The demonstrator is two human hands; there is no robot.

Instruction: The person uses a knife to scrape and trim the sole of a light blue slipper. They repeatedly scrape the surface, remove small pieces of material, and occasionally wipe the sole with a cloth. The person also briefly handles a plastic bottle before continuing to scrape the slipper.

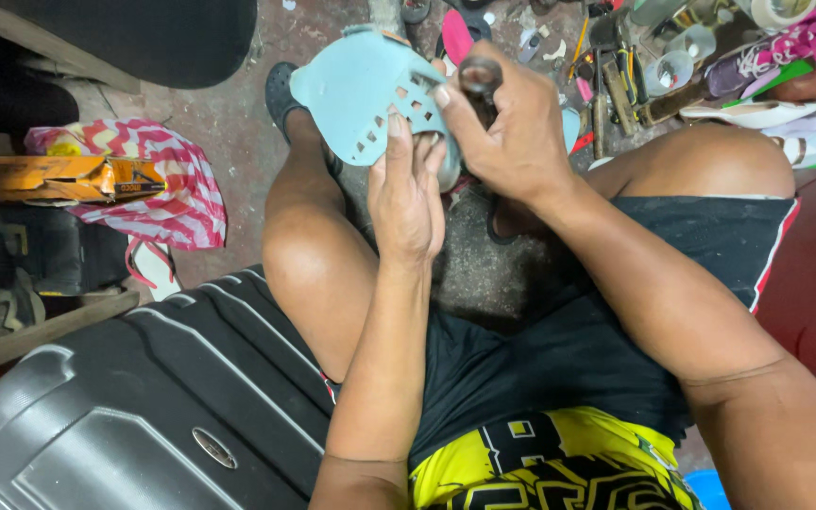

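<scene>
Rough concrete floor [238,132] below, person seated, knees apart, cluttered tools beyond. Left hand [406,194] reaches up from below, fingers pressed flat against the underside of a pale blue perforated shoe piece [361,90], propping it. Right hand [512,127] is clenched round a dark-handled tool [480,76] just right of the shoe piece, thumb tip touching the piece's lower right edge. Shoe piece sits above both hands and over the gap between the knees, long axis running up-left to down-right; the right hand is the one at its working edge, the left behind it. Left of the shoe piece: striped pink bag [167,184], orange box [49,178]. Below-left: grey hard suitcase [134,406]. Right of it: tool pile [616,66], loose shoes [786,57].
</scene>
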